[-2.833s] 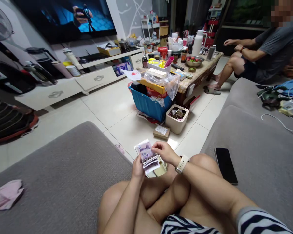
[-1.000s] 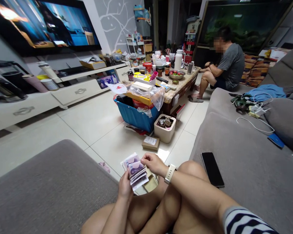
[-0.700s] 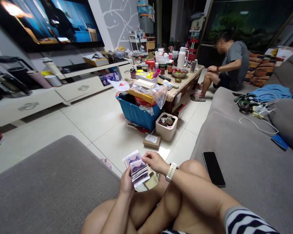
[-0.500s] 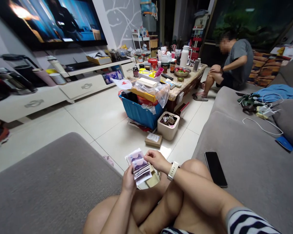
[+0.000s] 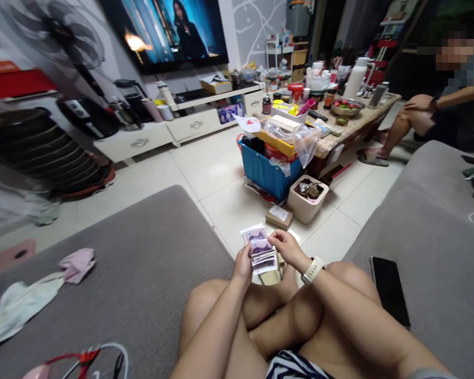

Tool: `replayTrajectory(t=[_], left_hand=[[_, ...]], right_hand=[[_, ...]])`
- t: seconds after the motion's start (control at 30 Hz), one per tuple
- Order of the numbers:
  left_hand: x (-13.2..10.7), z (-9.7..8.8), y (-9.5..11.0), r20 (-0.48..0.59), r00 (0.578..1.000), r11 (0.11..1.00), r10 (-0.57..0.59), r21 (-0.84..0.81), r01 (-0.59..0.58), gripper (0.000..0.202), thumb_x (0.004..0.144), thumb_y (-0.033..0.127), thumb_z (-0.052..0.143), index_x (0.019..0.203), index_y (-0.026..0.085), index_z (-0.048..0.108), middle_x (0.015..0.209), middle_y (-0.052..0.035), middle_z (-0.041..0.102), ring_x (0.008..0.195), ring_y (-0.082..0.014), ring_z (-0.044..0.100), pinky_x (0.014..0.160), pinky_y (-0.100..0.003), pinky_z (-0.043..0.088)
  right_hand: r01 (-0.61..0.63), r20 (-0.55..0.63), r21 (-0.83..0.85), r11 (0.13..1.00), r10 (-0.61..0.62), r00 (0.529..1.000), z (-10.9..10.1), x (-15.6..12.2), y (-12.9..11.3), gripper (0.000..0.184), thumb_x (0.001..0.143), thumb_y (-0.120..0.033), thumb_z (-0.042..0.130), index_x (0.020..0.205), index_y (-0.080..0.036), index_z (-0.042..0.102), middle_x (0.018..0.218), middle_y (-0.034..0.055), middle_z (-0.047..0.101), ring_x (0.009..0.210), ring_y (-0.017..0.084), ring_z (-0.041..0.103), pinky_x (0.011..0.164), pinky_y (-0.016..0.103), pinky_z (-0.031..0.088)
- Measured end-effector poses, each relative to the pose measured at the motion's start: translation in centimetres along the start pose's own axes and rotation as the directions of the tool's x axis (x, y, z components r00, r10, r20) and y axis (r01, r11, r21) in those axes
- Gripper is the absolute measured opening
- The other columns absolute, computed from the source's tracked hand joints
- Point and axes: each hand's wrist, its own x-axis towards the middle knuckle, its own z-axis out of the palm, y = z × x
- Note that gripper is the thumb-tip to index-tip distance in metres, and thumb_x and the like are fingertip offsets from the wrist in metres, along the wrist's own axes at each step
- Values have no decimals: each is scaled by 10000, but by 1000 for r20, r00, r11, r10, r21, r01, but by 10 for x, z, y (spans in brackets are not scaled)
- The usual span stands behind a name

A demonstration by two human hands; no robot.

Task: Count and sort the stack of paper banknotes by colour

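Both hands meet over the crossed legs in the head view: the left hand grips a wad of purple banknotes from its 8 o'clock side, while the right hand pinches with thumb and forefinger at its 2 o'clock corner; how many notes that pinch takes is too small to tell. From the banknotes, a cardboard box lies towards 1 o'clock, a pale bin just beyond it, a blue basket at 12, and a phone on the grey seat between 3 and 4. Being paper, the wad should be light and bendy, its loose layers apt to fan or slip; likely best is a firm clamp along the 8 o'clock edge, with single notes taken gently by the 2 o'clock corner, since a hard tug could crease or tear them
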Motion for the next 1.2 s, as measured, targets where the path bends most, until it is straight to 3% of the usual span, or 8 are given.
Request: replayTrajectory(t=[0.23,0.37,0.43,0.57,0.7,0.93,1.2], left_hand=[[-4,1,-3,30,999,999,24,-26,-24,400,630,479,757,769,105,736,764,-94,749,756,-246,687,761,-334,486],[-6,1,-2,72,997,993,-22,-116,30,434,633,494,762,809,98,730,790,-123,755,753,-272,701,772,-372,508],[-6,1,-2,78,997,988,-22,-150,34,437,644,483,759,833,91,731,790,-131,754,766,-282,707,785,-387,513],[-7,0,-1,68,998,993,-4,-113,12,425,635,467,778,820,88,732,772,-125,750,814,-292,707,809,-388,507],[-8,-1,-2,85,996,997,-15,-73,21,399,594,422,814,818,103,729,763,-110,748,822,-290,702,823,-385,496],[-11,0,-4,129,991,998,-32,-47,39,358,583,369,830,805,107,729,720,-92,736,716,-251,687,796,-371,497],[-8,0,-5,121,992,996,-20,-83,30,454,637,494,796,827,86,740,769,-120,748,783,-269,696,825,-371,486]], right_hand=[[1,-9,-27,1000,-1,1000,-3,-8,-11,383,757,-552,645,650,-202,531,601,-17,546,565,133,466,557,254,372],[-72,157,11,997,69,985,-2,-12,-19,479,809,-644,518,637,-201,574,593,29,605,472,123,394,484,265,307],[-102,178,13,995,98,979,-2,-12,-20,483,800,-648,526,623,-201,569,584,30,608,447,113,358,472,265,276],[-45,16,-64,997,47,999,-6,-9,-14,397,714,-551,686,606,-197,542,557,-5,555,525,129,434,546,266,326],[-70,-113,-119,990,57,992,-10,-7,-9,386,706,-545,701,657,-191,556,590,-8,558,564,142,464,579,273,347],[-44,-99,-170,985,27,995,-12,-4,0,404,731,-564,655,622,-188,555,593,1,559,581,150,480,589,276,359],[0,-100,-300,954,-32,995,-11,-7,-10,340,795,-512,584,679,-193,564,641,12,605,637,184,529,597,280,363]])
